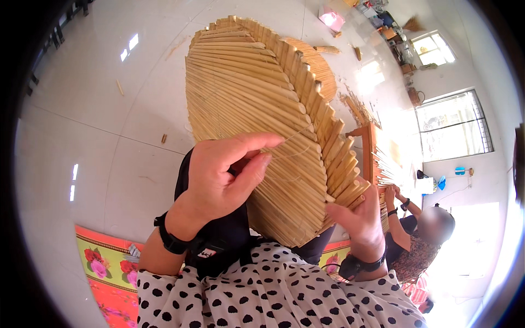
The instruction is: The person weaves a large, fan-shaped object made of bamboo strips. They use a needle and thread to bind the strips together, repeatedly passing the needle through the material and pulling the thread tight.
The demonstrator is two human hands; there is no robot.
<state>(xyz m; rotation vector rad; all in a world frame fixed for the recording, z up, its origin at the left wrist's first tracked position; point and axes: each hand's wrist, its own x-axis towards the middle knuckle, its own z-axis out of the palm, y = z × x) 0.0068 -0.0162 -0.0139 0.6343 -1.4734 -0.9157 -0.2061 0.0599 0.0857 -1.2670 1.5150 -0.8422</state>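
A large oval piece made of pale, straw-coloured reed sticks [240,104] leans across my lap, its sticks lashed side by side. Along its right side runs a raised rim of short, cut reed sticks [324,128]. My left hand [221,172] is over the middle of the flat face, thumb and forefinger pinched on a thin thread [298,133]. That thread stretches from the fingertips to the rim. At the lower right, my right hand [362,217] grips the rim, its thumb on the near side and its other fingers partly hidden behind the sticks.
Behind the piece, a round reed mat [314,63] lies on the tiled floor [147,82] among reed scraps [355,106]. A wooden frame [369,150] stands to the right, near another person [413,235] handling sticks. Flowered cloth [109,268] covers the lower left.
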